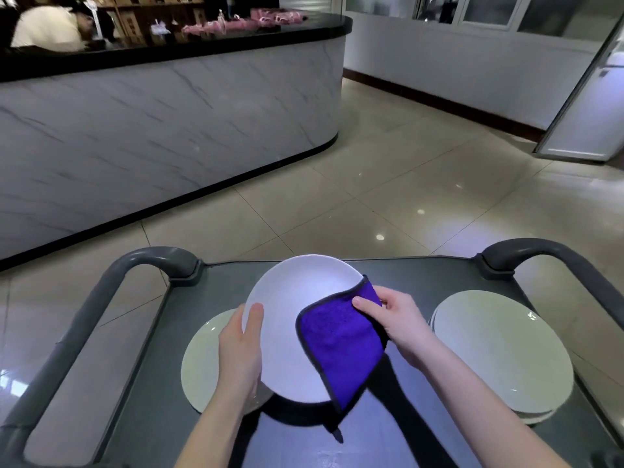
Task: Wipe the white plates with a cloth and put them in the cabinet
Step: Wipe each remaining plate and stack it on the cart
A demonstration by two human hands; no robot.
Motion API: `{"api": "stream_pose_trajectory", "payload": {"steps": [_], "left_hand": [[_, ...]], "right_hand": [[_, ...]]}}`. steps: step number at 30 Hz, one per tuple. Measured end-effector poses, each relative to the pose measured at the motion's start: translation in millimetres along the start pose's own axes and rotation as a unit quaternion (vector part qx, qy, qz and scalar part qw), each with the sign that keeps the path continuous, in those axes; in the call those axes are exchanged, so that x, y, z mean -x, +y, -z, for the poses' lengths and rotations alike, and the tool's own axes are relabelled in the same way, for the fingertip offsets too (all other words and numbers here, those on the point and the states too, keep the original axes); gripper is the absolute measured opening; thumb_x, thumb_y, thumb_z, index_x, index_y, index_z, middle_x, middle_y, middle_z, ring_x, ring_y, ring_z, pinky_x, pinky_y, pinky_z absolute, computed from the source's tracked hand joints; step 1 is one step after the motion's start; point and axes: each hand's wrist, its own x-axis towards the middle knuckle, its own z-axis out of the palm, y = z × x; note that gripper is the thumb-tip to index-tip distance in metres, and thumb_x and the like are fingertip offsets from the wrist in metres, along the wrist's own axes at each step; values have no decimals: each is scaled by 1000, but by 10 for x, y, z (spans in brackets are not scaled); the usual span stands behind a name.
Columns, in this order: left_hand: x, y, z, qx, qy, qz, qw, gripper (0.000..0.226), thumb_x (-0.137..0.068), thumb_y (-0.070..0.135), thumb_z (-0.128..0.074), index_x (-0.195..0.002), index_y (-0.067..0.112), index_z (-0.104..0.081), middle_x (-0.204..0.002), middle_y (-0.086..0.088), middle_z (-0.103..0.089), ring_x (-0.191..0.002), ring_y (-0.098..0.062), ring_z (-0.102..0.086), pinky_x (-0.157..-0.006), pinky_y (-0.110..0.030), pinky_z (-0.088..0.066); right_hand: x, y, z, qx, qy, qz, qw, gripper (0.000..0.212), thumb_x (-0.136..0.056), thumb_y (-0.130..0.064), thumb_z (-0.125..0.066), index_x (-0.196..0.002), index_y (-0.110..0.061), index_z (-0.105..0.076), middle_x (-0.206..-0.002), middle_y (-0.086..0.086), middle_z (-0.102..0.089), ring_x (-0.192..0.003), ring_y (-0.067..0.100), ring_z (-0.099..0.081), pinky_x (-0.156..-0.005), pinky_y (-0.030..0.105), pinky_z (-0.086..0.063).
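While a white plate [290, 319] is held tilted above the cart top, its face is being wiped with a purple cloth [341, 342] edged in black. The plate is gripped at its left rim by the left hand [241, 349], whose thumb lies on the upper face while the fingers are hidden underneath. The cloth is draped over the plate's right and near part, and it is pinched at its far right edge by the right hand [398, 325], the thumb laid on top and the fingers closed behind the fabric. One corner of the cloth hangs off the plate's near rim.

The relation that matters is judged to be this: the unwiped area of the plate lies to the left and far side of the right hand, so the cloth would have to be swept leftward and away across the face, while the plate is steadied from the opposite rim.

Beneath the held plate, on the left, a single plate [202, 363] is seen lying flat on the grey cart [422, 278]. On the right, well apart from the hands, a stack of plates [503, 352] rests on the same surface. Which group has been wiped cannot be told. Curved grey handles [148, 258] rise at the cart's far corners. No cabinet can be identified with confidence; a marbled counter [169, 130] stands at far left across the tiled floor [405, 184].
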Motion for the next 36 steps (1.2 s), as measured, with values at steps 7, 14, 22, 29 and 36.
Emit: {"api": "stream_pose_trajectory", "payload": {"steps": [7,14,22,29,36], "left_hand": [[-128,184,53,-139,-179,-160,961,30,-101,19,-60,-74,31,-68,-70,10,-66,-63,3,-54,-61,-12,-42],[-80,10,116,-56,-83,-101,990,30,-101,25,-58,-74,25,-70,-72,6,-69,-66,-7,-59,-63,-20,-46],[-8,-64,89,-36,-65,-5,997,34,-102,31,-55,-77,13,-71,-72,-10,-71,-63,-16,-60,-62,-30,-48],[-94,209,-102,-194,-226,-140,944,27,-89,34,-67,-65,21,-64,-61,16,-58,-58,-2,-48,-56,-16,-38],[-24,3,76,-73,-68,-19,995,20,-101,32,-56,-92,24,-73,-87,11,-77,-77,-7,-71,-60,-18,-50]], "right_hand": [[-116,-320,-176,325,-95,125,933,15,-85,-31,-73,-73,-23,-68,-66,-8,-64,-62,2,-51,-61,18,-40],[-29,18,-88,149,-28,78,985,11,-90,-21,-69,-79,-20,-70,-68,-11,-63,-66,6,-53,-64,24,-41],[64,101,65,34,-63,-13,997,10,-89,-9,-69,-92,0,-70,-80,9,-68,-73,19,-60,-70,31,-45],[-60,-247,-123,328,-135,109,929,12,-85,-28,-74,-77,-20,-70,-67,-9,-62,-63,3,-51,-60,21,-40],[53,-20,25,-110,29,-6,993,8,-90,-12,-68,-89,-8,-75,-82,10,-73,-71,19,-64,-62,25,-51]]}}
